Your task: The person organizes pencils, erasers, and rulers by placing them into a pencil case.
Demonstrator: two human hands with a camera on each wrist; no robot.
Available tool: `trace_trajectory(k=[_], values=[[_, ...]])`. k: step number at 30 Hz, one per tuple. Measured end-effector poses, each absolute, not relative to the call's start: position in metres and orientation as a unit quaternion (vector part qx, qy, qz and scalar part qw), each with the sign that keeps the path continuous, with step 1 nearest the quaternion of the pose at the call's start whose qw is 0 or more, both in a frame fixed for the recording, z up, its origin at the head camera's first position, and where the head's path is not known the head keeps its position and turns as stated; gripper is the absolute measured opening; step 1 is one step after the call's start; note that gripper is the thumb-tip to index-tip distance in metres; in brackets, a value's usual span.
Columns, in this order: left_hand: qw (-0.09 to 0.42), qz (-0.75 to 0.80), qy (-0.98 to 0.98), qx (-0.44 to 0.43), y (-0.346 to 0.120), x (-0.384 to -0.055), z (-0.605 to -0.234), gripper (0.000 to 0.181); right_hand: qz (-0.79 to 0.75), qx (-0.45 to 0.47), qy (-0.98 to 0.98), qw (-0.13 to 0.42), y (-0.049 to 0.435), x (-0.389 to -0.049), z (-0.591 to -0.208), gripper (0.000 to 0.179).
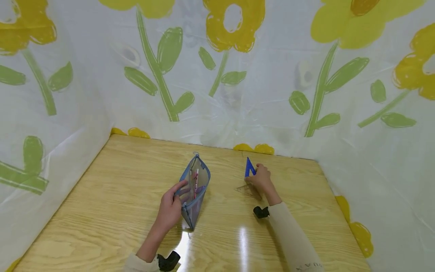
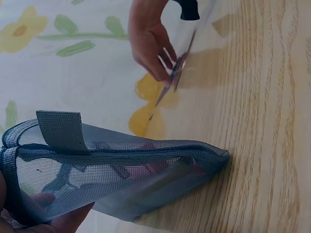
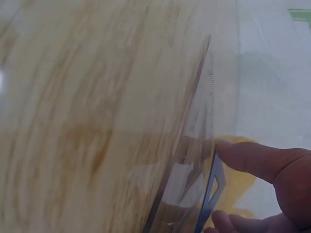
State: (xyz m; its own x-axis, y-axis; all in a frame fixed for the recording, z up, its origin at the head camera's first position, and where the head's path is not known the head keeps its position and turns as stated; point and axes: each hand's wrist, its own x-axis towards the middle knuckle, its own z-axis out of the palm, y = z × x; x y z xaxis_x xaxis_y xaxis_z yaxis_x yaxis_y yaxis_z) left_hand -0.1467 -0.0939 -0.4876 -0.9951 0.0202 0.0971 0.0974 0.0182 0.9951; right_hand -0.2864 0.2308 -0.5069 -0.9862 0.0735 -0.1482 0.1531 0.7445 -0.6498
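Note:
My left hand (image 1: 171, 206) grips the near side of a grey-blue mesh pencil pouch (image 1: 193, 215), its mouth spread open and facing up. Inside the pouch a pink patterned pencil (image 1: 196, 183) stands slanted. To the right, my right hand (image 1: 263, 180) pinches a blue set square (image 1: 249, 169) above the table. A clear set square (image 1: 249, 190) shows just below that hand, and in the right wrist view it lies alongside the blue one; whether the fingers hold it too, I cannot tell. The right thumb (image 3: 248, 158) presses on the blue edge.
Both hands are over a light wood-grain table (image 1: 119, 196). White sheets with yellow flowers (image 1: 234, 113) hang along its back and sides. A zip pull (image 1: 196, 153) sticks out at the pouch's far end, and a fabric tab (image 2: 63, 131) at its side.

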Motion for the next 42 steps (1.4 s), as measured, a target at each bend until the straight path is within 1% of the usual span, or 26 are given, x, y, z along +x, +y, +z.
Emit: trace_trajectory(k=[7, 11, 25, 32, 36, 42], values=[[0.015, -0.701, -0.712, -0.046, -0.090, -0.147, -0.488, 0.053, -0.390, 0.066, 0.915, 0.078, 0.231, -0.285, -0.508, 0.072], [0.020, -0.694, -0.718, -0.049, -0.086, -0.149, -0.488, 0.052, -0.400, 0.065, 0.911, 0.082, 0.234, -0.286, -0.506, 0.063], [0.017, -0.679, -0.733, -0.035, -0.085, -0.154, -0.491, 0.052, -0.406, 0.056, 0.908, 0.091, 0.235, -0.288, -0.503, 0.054], [0.012, -0.678, -0.735, -0.030, -0.087, -0.156, -0.489, 0.052, -0.386, 0.043, 0.918, 0.084, 0.233, -0.292, -0.499, 0.046], [0.000, -0.678, -0.735, -0.022, -0.088, -0.153, -0.488, 0.052, -0.383, 0.049, 0.919, 0.083, 0.229, -0.292, -0.502, 0.050], [0.004, -0.682, -0.731, -0.023, -0.088, -0.154, -0.488, 0.052, -0.324, 0.037, 0.942, 0.078, 0.221, -0.299, -0.505, 0.074]])
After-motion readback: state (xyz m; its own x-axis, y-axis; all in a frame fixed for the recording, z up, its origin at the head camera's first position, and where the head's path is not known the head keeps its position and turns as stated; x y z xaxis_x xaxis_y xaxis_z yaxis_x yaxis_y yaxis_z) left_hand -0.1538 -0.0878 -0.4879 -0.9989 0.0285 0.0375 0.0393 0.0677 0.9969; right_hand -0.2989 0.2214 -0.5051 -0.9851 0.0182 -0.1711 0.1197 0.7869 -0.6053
